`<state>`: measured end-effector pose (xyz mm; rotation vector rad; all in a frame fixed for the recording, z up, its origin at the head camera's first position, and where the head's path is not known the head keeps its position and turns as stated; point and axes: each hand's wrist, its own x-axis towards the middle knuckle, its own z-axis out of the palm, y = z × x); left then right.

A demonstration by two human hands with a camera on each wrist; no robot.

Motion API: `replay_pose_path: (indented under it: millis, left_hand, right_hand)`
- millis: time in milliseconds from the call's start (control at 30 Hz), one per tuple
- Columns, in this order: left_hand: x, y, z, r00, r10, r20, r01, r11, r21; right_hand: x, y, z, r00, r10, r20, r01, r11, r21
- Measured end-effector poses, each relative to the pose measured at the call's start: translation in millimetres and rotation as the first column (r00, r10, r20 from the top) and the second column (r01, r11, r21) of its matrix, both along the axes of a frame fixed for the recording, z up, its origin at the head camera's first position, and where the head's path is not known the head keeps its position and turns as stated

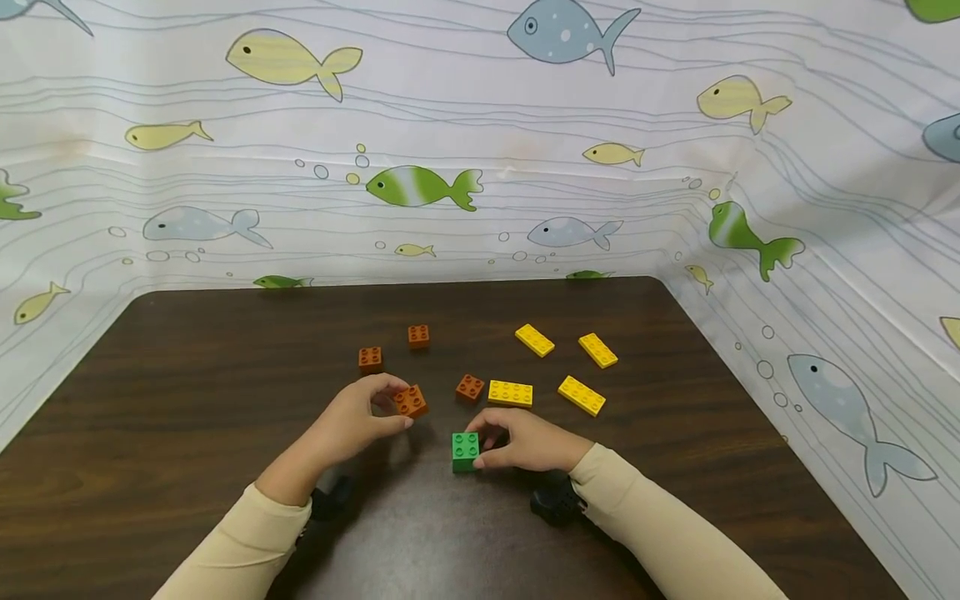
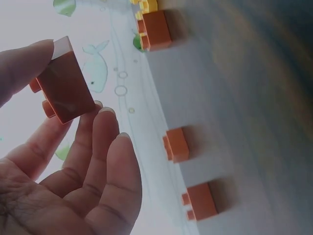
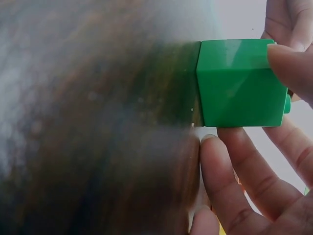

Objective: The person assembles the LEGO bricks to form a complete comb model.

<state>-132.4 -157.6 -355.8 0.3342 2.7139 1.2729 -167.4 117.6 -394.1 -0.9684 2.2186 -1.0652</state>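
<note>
My left hand (image 1: 352, 421) pinches an orange-brown two-by-two toy building brick (image 1: 411, 402) between thumb and fingers. In the left wrist view this brick (image 2: 68, 88) is tilted and held up off the table, studs facing left. My right hand (image 1: 528, 440) has its thumb and fingers on opposite sides of a green two-by-two brick (image 1: 465, 452). The green brick (image 3: 239, 83) stands upright on the table in the right wrist view, its base against the dark surface. Left of the green brick and a little farther back is the orange-brown one.
Three more orange-brown bricks, one at the back (image 1: 417, 337), one beyond my left hand (image 1: 370, 360) and one near the middle (image 1: 469, 387), sit on the dark wooden table (image 1: 187, 400). Several flat yellow bricks (image 1: 511, 393) lie to the right. A fish-patterned curtain (image 1: 450, 125) borders the table.
</note>
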Motion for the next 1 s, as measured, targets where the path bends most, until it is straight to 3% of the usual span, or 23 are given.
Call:
replay_pose_path:
  millis: [233, 600, 1000]
  left_hand:
    - [0.9, 10.2, -3.3, 0.999, -0.034, -0.01, 0.034, 0.999, 0.006]
    - [2.8, 25.6, -9.3, 0.99, -0.127, -0.06, 0.128, 0.992, 0.014]
    - [5.1, 37.5, -9.5, 0.976, -0.214, -0.039, 0.215, 0.977, 0.013]
  right_hand:
    - [-0.7, -3, -0.7, 0.998, -0.048, 0.041, 0.047, 0.998, 0.033]
    - [-0.4, -4, 1.0, 0.998, -0.038, 0.052, 0.037, 0.999, 0.016]
    - [-1.4, -4, -0.4, 0.998, -0.042, 0.05, 0.04, 0.999, 0.025]
